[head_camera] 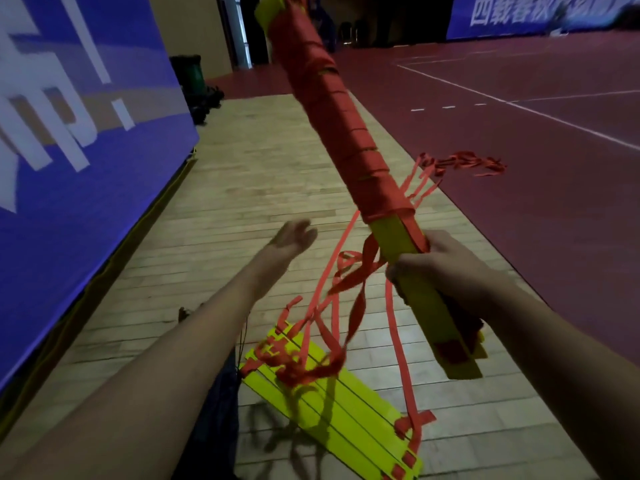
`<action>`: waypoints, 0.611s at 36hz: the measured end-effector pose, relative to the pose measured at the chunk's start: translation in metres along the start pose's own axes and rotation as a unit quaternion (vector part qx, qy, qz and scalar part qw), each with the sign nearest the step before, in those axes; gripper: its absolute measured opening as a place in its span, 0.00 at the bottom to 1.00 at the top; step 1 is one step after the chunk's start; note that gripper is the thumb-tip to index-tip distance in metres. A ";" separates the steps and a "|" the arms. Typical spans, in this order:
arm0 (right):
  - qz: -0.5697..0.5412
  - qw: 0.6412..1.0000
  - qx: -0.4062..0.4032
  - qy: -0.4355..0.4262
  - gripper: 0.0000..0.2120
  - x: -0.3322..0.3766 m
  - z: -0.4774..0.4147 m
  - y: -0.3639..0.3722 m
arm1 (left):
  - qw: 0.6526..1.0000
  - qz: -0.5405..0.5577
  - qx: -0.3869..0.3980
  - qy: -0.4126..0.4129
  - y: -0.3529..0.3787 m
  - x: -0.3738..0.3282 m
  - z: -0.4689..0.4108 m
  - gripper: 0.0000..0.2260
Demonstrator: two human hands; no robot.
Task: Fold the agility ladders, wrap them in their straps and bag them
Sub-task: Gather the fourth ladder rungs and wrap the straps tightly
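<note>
wooden floor (242,202), dark bag (218,410) beside ladder (349,414)

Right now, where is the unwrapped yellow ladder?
The unwrapped ladder lies on the wooden floor at bottom centre of the head view, below the wrapped bundle that the right hand grips.

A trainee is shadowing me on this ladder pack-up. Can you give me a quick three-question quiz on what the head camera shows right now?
1. True or false: the right hand grips the long yellow plastic rung bundle wound in red strap.
2. Multiple choice: the left hand is A) open and holding nothing, B) pinching a loose strap, C) gripping the bundle.
3. Fill in: the second stack of flat yellow rungs lies on the pale ____ floor.

Key: 1 true; 2 A; 3 wooden.
</note>
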State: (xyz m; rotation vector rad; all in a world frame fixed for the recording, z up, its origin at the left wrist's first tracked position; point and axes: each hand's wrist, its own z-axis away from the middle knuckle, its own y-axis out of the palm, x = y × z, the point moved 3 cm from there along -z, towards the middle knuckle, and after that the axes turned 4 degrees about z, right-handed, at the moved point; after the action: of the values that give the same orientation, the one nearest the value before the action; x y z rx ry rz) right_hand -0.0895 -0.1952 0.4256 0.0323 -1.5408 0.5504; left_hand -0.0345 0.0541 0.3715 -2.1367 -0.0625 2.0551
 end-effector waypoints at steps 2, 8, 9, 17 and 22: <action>-0.032 0.998 0.050 0.013 0.12 0.004 0.002 0.006 | 0.992 0.092 0.083 0.021 0.020 -0.012 0.004 0.47; -0.050 0.989 0.128 0.046 0.17 0.008 0.006 0.020 | 0.942 0.229 0.238 -0.057 0.054 -0.032 0.023 0.48; -0.052 0.988 0.135 0.051 0.17 0.008 0.007 0.021 | 0.943 0.213 0.248 -0.069 0.056 -0.031 0.025 0.50; -0.026 0.985 0.139 0.100 0.24 0.001 0.010 0.017 | 0.965 -0.024 0.253 -0.066 0.044 -0.041 0.043 0.31; -0.006 0.991 0.099 0.093 0.09 0.002 0.003 0.025 | 0.965 -0.027 0.245 -0.088 0.046 -0.041 0.043 0.23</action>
State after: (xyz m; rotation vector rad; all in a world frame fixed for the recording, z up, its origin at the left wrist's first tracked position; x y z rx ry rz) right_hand -0.1014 -0.1737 0.4195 0.1379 -1.3012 0.6767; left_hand -0.0829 0.0065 0.4037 -1.6377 0.3271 1.9654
